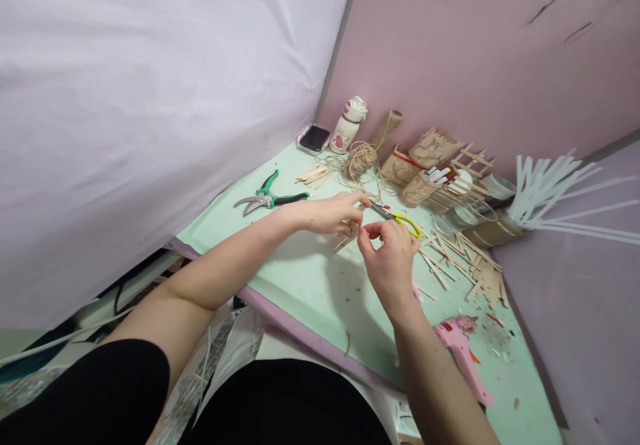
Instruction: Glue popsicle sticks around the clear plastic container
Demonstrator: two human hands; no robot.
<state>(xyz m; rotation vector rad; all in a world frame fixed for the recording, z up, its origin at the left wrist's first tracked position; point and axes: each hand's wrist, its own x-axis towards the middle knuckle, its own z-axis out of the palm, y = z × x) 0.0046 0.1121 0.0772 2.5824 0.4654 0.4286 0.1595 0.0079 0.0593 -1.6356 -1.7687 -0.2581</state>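
My left hand reaches across a mint-green table, fingers curled in a pinch on small wooden sticks. My right hand is just below and right of it, fingers pinched together at the same sticks. What the right fingertips hold is too small to make out. Yellow-handled scissors lie just beyond both hands, touching neither.
Green-handled pliers lie far left. A ball of twine, a bottle, a phone and paper-wrapped holders line the back wall. Loose wooden sticks lie right; a pink glue gun sits near the front edge.
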